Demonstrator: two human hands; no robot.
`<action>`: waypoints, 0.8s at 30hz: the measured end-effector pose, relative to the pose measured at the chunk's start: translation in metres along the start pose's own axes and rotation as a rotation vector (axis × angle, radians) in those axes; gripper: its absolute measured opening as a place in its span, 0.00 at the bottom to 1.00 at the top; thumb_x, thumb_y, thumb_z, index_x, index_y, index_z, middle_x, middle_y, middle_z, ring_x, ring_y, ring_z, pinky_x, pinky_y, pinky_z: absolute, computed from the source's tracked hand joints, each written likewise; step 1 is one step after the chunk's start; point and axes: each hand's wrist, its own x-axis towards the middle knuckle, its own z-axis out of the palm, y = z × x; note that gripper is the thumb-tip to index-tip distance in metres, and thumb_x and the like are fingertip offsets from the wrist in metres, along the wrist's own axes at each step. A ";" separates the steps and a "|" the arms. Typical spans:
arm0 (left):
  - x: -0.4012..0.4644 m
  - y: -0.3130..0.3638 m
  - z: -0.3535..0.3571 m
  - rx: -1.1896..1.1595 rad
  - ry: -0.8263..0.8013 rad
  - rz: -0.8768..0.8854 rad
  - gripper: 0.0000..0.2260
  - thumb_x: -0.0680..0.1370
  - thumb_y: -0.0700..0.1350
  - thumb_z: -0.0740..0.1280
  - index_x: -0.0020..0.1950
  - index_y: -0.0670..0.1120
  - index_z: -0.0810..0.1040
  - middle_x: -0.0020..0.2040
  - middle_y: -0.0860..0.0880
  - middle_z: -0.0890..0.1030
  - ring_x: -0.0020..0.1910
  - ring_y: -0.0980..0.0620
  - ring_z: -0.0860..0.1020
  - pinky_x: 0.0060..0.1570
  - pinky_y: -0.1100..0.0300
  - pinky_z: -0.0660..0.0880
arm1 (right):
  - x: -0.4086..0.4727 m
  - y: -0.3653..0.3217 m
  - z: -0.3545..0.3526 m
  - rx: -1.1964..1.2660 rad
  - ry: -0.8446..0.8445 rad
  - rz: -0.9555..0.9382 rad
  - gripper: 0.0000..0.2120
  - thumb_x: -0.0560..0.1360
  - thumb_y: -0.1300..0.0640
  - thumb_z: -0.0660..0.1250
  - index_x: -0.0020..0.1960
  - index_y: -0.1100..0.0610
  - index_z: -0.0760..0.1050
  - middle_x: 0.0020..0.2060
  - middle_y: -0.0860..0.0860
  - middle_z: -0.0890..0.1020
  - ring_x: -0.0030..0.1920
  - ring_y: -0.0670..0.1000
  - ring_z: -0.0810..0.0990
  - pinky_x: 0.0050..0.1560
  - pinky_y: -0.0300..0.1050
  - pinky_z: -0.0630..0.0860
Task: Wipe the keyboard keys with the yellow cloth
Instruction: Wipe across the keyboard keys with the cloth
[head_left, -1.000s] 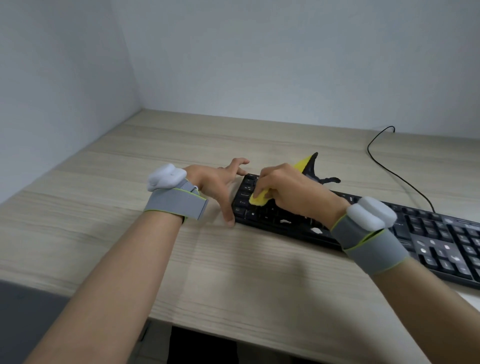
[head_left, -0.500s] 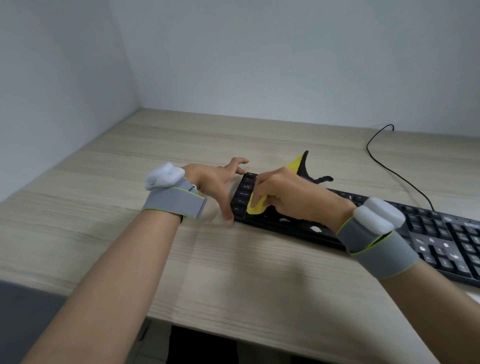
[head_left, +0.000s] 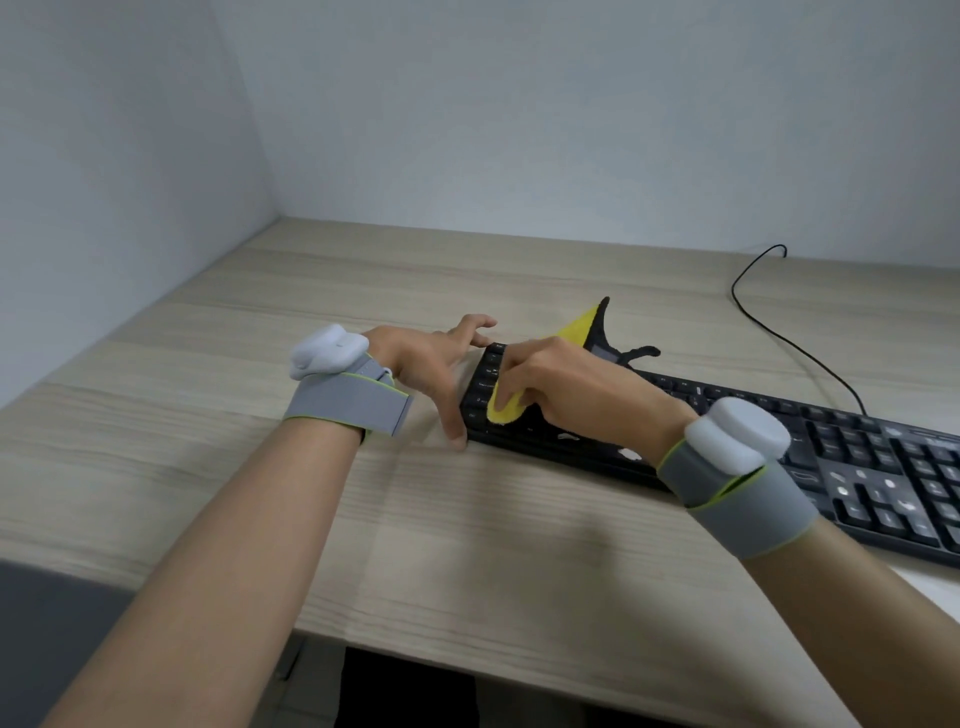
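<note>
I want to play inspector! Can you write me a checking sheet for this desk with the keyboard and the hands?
Surface: pale wooden desk, set in a corner.
Job's things: black keyboard lying flat; yellow cloth pressed on the keys at its left end, with a yellow and black flap sticking up behind the hand.
Clutter: nothing seen.
Grips: right hand curled round the cloth; left hand open, fingers spread, thumb at the keyboard's left edge. Both wrists wear grey straps with white pods.
Cables: black cable running from the keyboard toward the back wall.
Surroundings: plain pale walls; dark space under the desk.
</note>
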 end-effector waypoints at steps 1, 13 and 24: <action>0.000 0.000 0.000 0.001 -0.001 0.000 0.64 0.56 0.47 0.83 0.76 0.55 0.39 0.75 0.57 0.58 0.73 0.53 0.59 0.68 0.60 0.60 | 0.004 -0.001 0.000 -0.036 0.018 0.016 0.22 0.68 0.77 0.57 0.53 0.61 0.80 0.53 0.57 0.78 0.50 0.57 0.79 0.51 0.51 0.77; 0.001 -0.002 0.000 -0.009 -0.014 0.018 0.63 0.56 0.46 0.84 0.76 0.55 0.40 0.75 0.57 0.58 0.74 0.52 0.59 0.72 0.53 0.60 | -0.003 -0.002 0.011 -0.167 0.076 0.005 0.22 0.68 0.76 0.56 0.54 0.60 0.78 0.55 0.56 0.77 0.55 0.56 0.73 0.44 0.42 0.67; 0.001 -0.003 -0.001 -0.007 -0.043 0.008 0.66 0.55 0.45 0.83 0.75 0.58 0.36 0.69 0.51 0.67 0.69 0.51 0.65 0.66 0.56 0.67 | 0.032 -0.015 0.023 -0.268 0.046 -0.011 0.17 0.73 0.70 0.56 0.58 0.60 0.75 0.59 0.59 0.71 0.61 0.58 0.69 0.43 0.48 0.70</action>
